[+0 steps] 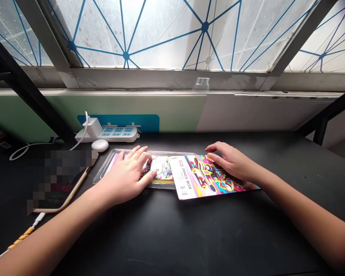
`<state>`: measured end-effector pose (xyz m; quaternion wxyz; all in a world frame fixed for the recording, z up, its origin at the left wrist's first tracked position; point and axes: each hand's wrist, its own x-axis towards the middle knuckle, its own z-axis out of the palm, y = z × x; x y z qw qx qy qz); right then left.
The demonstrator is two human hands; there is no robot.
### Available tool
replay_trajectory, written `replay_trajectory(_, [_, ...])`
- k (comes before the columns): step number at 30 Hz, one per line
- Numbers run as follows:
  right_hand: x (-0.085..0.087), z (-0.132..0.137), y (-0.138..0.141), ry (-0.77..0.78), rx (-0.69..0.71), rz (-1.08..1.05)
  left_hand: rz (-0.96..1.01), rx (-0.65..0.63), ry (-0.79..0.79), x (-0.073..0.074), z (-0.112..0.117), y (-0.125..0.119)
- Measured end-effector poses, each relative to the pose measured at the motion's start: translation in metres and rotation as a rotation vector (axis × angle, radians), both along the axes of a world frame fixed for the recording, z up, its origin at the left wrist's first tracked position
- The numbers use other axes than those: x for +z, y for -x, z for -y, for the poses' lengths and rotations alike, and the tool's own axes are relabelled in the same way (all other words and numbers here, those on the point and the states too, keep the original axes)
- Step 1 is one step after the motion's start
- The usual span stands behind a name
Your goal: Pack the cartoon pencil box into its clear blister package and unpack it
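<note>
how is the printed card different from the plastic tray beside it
The card is opaque, flat and brightly printed; the plastic tray is clear with a raised rim. The card lies under the right hand, the tray under the left hand. Both lie on the black desk.

"pencil box" reads on the white strip of the colourful card [209,177]
</note>
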<state>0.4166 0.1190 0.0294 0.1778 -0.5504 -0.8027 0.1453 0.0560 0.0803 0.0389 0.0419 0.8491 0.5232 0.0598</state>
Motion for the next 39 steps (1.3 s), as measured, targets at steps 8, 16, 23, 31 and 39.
replay_trajectory(8, [0.005,0.017,0.025,0.171,-0.001,-0.046,-0.079,-0.012,-0.036,-0.005,-0.001,-0.003])
replay_trajectory(16, [0.014,-0.001,-0.010,0.318,-0.084,0.089,-0.122,-0.050,0.012,-0.002,-0.002,0.001])
replay_trajectory(23, [0.008,0.008,0.009,0.173,-0.088,-0.121,-0.094,-0.084,0.030,0.002,0.002,-0.002])
replay_trajectory(31, [0.011,0.014,0.011,0.307,-0.081,-0.122,-0.053,-0.117,0.035,0.001,0.008,-0.006])
replay_trajectory(39, [0.019,0.011,0.003,0.314,-0.133,-0.096,-0.031,-0.127,0.009,-0.002,0.007,-0.004])
